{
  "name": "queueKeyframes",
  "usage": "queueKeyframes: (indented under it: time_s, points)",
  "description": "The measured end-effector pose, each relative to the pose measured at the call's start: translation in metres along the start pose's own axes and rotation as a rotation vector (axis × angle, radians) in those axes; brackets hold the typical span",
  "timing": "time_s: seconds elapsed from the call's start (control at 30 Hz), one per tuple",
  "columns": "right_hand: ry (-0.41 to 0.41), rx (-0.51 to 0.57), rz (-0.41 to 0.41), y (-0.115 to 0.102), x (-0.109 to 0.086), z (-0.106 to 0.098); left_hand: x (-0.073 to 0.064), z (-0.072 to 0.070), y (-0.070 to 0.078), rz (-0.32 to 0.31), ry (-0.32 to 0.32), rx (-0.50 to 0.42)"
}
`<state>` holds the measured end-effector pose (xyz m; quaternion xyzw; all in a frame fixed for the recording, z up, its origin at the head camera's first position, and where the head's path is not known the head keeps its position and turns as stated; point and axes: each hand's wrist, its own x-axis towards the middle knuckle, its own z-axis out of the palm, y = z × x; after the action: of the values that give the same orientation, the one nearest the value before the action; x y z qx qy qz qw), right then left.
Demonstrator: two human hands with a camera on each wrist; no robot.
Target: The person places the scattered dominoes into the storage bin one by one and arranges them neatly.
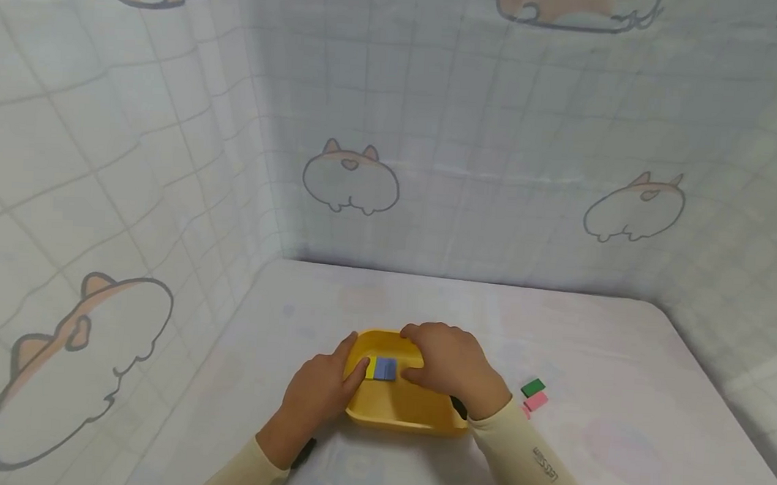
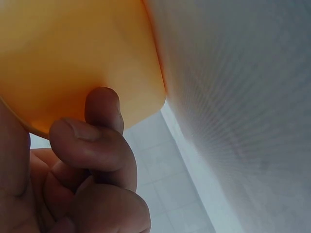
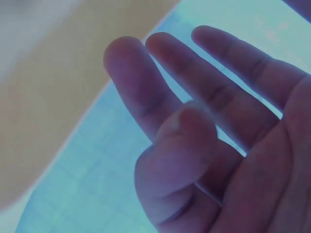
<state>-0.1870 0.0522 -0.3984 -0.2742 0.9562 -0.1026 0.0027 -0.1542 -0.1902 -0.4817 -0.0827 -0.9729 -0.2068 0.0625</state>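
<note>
A yellow plastic tray [image 1: 406,406] with rounded corners sits on the table in front of me. My left hand [image 1: 318,389] grips its left side, thumb over the rim; the left wrist view shows curled fingers [image 2: 99,145] against the outer wall of the tray [image 2: 73,53]. Inside, near the left thumb, a yellow tile [image 1: 371,368] and blue tiles [image 1: 385,369] lie in a row. Over the tray's right part is my right hand [image 1: 458,360], thumb and fingers spread apart. Nothing shows between the right hand's fingers [image 3: 129,73] in the right wrist view.
To the right of the tray, a green tile [image 1: 533,387] and a pink tile [image 1: 535,401] lie on the white table [image 1: 587,355]. Another bit of pink shows beside the right sleeve [image 1: 522,455]. Patterned cloth walls [image 1: 483,196] enclose the table at the back and sides.
</note>
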Motion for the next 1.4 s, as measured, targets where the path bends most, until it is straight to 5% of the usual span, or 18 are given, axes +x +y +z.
queueKeyframes:
  time_s: [0.67, 0.97, 1.4]
  points:
    - [0.324, 0.084, 0.119, 0.059, -0.058, -0.023, -0.008, 0.001, -0.001, -0.005, 0.014, 0.002]
    - [0.33, 0.085, 0.235, 0.087, -0.078, -0.014, -0.013, 0.002, 0.001, -0.001, 0.01, -0.009]
    - [0.289, 0.107, 0.332, 0.101, -0.094, -0.007, -0.017, -0.001, -0.001, -0.011, -0.003, -0.012]
